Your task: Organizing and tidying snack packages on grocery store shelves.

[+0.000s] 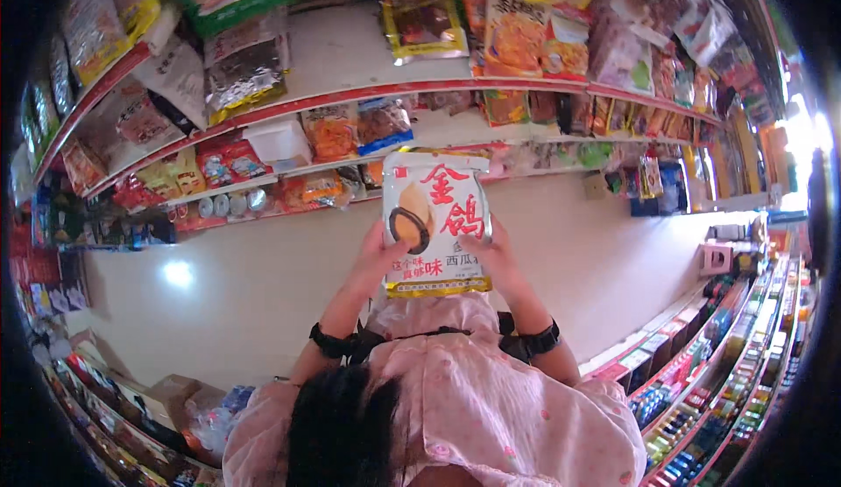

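Upright between my two hands is a white packet of melon seeds (429, 264), with red lettering, a picture of a large seed and a gold strip along its bottom. My left hand (383, 249) grips its left edge, thumb on the front. On the opposite edge my right hand (492, 255) holds it the same way, thumb pressed to the face. The other fingers of both hands are hidden behind the packet. A dark band circles each wrist. The packet's top edge overlaps the shelf front beyond it.
Ahead, shelves with a red-edged board (350, 86) carry many snack packets, among them a dark one with a yellow border (422, 16) and a white plastic tub (279, 144). Shelves of bottles (701, 408) line the right. Cardboard boxes (171, 395) stand at lower left on the pale floor (219, 321).
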`<action>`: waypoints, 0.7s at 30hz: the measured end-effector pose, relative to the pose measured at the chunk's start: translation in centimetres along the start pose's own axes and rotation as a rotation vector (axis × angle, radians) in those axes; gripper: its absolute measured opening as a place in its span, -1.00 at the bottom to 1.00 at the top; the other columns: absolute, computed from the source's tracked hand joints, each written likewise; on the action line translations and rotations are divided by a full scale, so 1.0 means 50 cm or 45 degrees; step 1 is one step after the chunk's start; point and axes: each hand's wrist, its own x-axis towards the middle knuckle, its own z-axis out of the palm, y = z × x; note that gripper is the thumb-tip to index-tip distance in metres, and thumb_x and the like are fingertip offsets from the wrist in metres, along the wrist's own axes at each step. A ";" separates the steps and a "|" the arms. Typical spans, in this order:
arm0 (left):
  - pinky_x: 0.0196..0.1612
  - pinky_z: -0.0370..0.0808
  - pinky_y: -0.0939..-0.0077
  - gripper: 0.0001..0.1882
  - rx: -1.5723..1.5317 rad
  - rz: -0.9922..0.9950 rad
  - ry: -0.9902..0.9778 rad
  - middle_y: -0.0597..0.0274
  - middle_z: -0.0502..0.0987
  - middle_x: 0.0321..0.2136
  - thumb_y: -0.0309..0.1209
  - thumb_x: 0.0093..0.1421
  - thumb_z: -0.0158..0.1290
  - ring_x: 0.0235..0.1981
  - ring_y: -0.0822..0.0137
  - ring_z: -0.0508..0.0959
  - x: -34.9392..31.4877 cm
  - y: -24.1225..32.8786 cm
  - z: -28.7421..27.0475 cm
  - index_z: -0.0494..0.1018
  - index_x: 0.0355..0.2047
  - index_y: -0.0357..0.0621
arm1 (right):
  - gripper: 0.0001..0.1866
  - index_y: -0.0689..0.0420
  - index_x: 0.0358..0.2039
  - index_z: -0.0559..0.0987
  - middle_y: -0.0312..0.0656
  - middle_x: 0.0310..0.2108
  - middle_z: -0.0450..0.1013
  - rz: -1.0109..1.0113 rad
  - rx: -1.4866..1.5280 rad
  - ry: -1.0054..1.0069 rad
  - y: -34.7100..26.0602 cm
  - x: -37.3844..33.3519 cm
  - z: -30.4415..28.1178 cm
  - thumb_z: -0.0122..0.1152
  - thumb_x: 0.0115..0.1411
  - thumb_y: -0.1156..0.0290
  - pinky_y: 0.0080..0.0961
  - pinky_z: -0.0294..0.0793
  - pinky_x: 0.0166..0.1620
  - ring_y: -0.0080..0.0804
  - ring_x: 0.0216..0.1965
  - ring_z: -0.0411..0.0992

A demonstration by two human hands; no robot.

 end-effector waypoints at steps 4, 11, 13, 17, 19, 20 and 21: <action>-0.10 0.40 0.55 -0.49 0.051 -0.132 0.011 0.27 0.40 -0.14 -0.57 0.07 -0.01 -0.14 0.44 0.42 0.026 -0.033 0.055 0.14 0.05 -0.19 | -0.58 0.18 -0.06 0.31 -0.25 -0.27 0.44 -0.078 -0.017 0.049 0.016 -0.017 -0.083 0.14 0.02 0.56 -0.53 0.46 -0.22 -0.55 -0.28 0.42; -0.05 0.37 0.51 -0.50 0.097 -0.059 -0.241 0.26 0.38 -0.11 -0.63 0.05 -0.03 -0.12 0.43 0.41 0.147 -0.068 0.293 0.15 0.04 -0.19 | -0.58 0.20 -0.07 0.28 -0.25 -0.29 0.43 -0.076 0.186 0.311 -0.024 -0.050 -0.305 0.15 0.04 0.53 -0.57 0.44 -0.25 -0.56 -0.30 0.40; -0.03 0.36 0.51 -0.50 0.171 -0.044 -0.265 0.24 0.36 -0.08 -0.63 0.06 -0.05 -0.09 0.42 0.39 0.191 -0.092 0.378 0.13 0.04 -0.21 | -0.57 0.20 -0.06 0.27 -0.24 -0.28 0.43 -0.123 0.200 0.389 -0.027 -0.058 -0.389 0.15 0.05 0.51 -0.58 0.43 -0.25 -0.56 -0.29 0.40; -0.01 0.34 0.50 -0.49 0.291 -0.174 -0.422 0.21 0.35 -0.07 -0.64 0.05 -0.05 -0.06 0.41 0.38 0.278 -0.161 0.513 0.12 0.04 -0.21 | -0.55 0.25 -0.06 0.26 -0.22 -0.26 0.43 -0.159 0.251 0.598 0.002 -0.083 -0.541 0.16 0.04 0.48 -0.58 0.42 -0.25 -0.55 -0.29 0.40; -0.02 0.35 0.49 -0.49 0.350 -0.200 -0.505 0.20 0.36 -0.08 -0.63 0.05 -0.04 -0.07 0.39 0.39 0.315 -0.205 0.589 0.12 0.04 -0.22 | -0.52 0.31 -0.06 0.25 -0.20 -0.26 0.42 -0.259 -0.044 0.839 0.033 -0.101 -0.622 0.18 0.04 0.44 -0.58 0.42 -0.25 -0.54 -0.28 0.39; -0.02 0.35 0.49 -0.49 0.352 -0.230 -0.543 0.20 0.36 -0.08 -0.63 0.05 -0.04 -0.07 0.39 0.39 0.329 -0.225 0.629 0.12 0.04 -0.22 | -0.52 0.31 -0.06 0.25 -0.20 -0.26 0.42 -0.248 -0.038 0.887 0.023 -0.119 -0.653 0.18 0.04 0.44 -0.58 0.42 -0.25 -0.54 -0.28 0.39; -0.03 0.36 0.49 -0.49 0.374 -0.241 -0.626 0.20 0.37 -0.09 -0.62 0.04 -0.03 -0.08 0.39 0.40 0.342 -0.240 0.672 0.13 0.03 -0.22 | -0.51 0.33 -0.06 0.24 -0.19 -0.25 0.42 -0.226 0.095 0.949 0.004 -0.140 -0.678 0.19 0.03 0.43 -0.57 0.41 -0.24 -0.54 -0.28 0.39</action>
